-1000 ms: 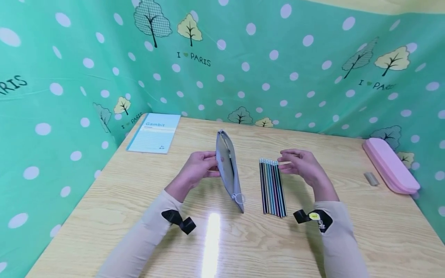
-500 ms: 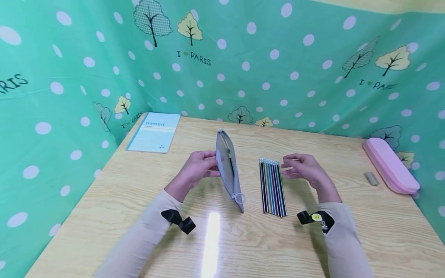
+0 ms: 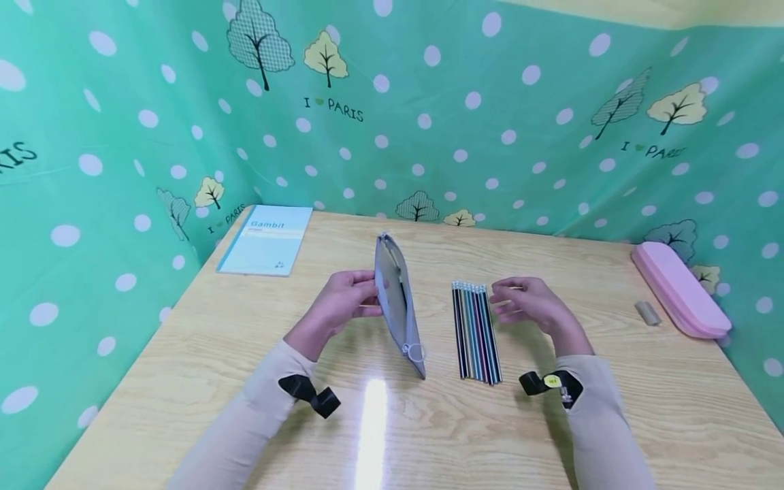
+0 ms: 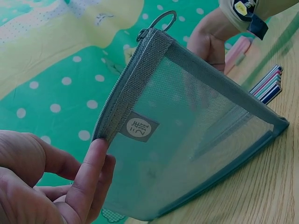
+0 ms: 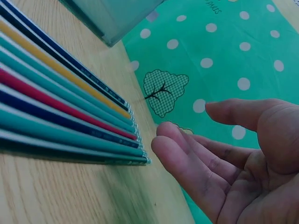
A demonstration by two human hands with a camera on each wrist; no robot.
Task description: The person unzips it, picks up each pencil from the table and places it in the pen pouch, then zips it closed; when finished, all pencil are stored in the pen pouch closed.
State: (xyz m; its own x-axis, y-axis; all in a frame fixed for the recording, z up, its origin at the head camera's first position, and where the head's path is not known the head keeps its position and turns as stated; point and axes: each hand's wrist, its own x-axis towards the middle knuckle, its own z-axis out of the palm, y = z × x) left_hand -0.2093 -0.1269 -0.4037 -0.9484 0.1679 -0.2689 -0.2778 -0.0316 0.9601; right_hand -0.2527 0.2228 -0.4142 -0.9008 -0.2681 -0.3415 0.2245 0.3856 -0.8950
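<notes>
In my left hand (image 3: pixel 344 298) I hold a grey mesh zip pouch (image 3: pixel 398 306) upright on its edge, its zipped mouth gaping upward. In the left wrist view, the pouch (image 4: pixel 187 154) shows see-through mesh, a small round label and a zip with a ring pull; thumb and fingers pinch its top edge. To its right, a row of striped pencils (image 3: pixel 476 333) lies side by side on the table. My right hand (image 3: pixel 529 303) hovers just right of their far ends, fingers loosely bent. In the right wrist view, nothing sits between thumb and fingers of the right hand (image 5: pixel 233 172).
A pink pencil case (image 3: pixel 681 289) lies at the right of the wooden table (image 3: pixel 245 354), with a small grey eraser (image 3: pixel 647 313) beside it. A light blue notebook (image 3: pixel 266 241) is at the back left. Green dotted cloth (image 3: pixel 465 129) hangs behind.
The right hand has drawn slightly to the right, away from the pencil ends. The pouch stays in the left hand's grip, and the head view has shifted a little.
</notes>
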